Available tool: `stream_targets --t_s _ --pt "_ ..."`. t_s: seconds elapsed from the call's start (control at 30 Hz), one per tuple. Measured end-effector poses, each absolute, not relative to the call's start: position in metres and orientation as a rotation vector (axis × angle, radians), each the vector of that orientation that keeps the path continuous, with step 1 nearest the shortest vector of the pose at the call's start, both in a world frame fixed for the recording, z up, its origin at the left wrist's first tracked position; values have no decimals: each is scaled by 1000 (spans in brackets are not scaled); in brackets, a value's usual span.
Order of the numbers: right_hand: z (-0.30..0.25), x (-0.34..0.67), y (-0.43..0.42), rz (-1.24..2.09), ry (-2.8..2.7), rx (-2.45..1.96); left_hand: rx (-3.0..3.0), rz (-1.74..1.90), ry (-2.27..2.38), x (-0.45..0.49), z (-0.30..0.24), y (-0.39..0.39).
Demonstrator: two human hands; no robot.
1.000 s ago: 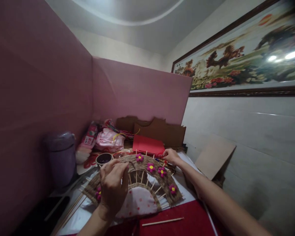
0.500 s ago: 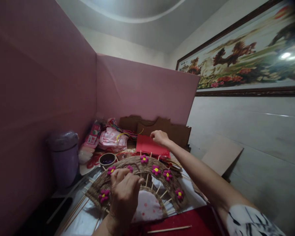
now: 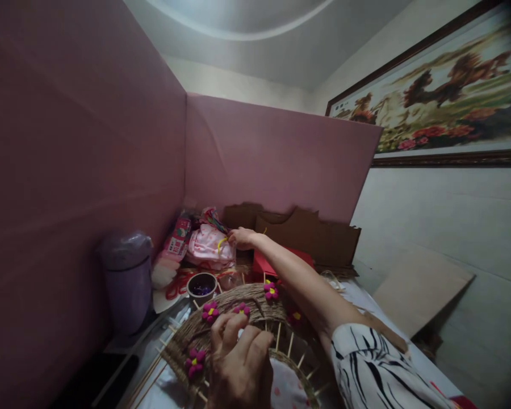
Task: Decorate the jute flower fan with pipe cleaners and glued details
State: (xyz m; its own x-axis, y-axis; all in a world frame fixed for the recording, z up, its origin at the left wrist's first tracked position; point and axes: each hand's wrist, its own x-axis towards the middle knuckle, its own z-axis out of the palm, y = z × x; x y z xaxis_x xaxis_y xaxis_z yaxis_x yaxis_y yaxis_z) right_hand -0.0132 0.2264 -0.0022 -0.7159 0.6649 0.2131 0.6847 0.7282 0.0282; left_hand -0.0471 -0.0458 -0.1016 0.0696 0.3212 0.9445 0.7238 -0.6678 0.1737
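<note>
The pink partition (image 3: 276,153) closes off the back and left of your workspace; a framed picture (image 3: 443,96) of horses hangs at upper right. The woven arch (image 3: 183,336) lies in the foreground below your hands, thin sticks projecting from its edges, its right part largely hidden by your right forearm. Torn cardboard (image 3: 298,230) stands along the back, behind a red sheet (image 3: 262,264). A purple tumbler (image 3: 128,289) stands at left. Your left hand (image 3: 242,360) is partly closed over the arch, its fingers bent; whether it grips anything cannot be told. Beyond, a spotted cloth bundle (image 3: 209,248) lies against coloured cords. Your right hand (image 3: 242,238) extends to the bundle's right edge, fingers nearly together; whether they have hold of anything cannot be told. A round dish (image 3: 189,291) sits just behind the arch. Magenta flowers (image 3: 195,362) with yellow centres dot the weave. A yellow strip (image 3: 221,245) curves beside your right fingertips.
</note>
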Motion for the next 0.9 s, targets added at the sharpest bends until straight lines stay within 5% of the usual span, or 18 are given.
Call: stream_targets --t_s 0.43,0.9 --pt "26 18 237 709 -1916 -742 -1950 -1504 -1065 -51 -94 -45" --pt "11 36 221 867 -2231 -1318 -1971 -1545 -1066 -50 -99 -43"
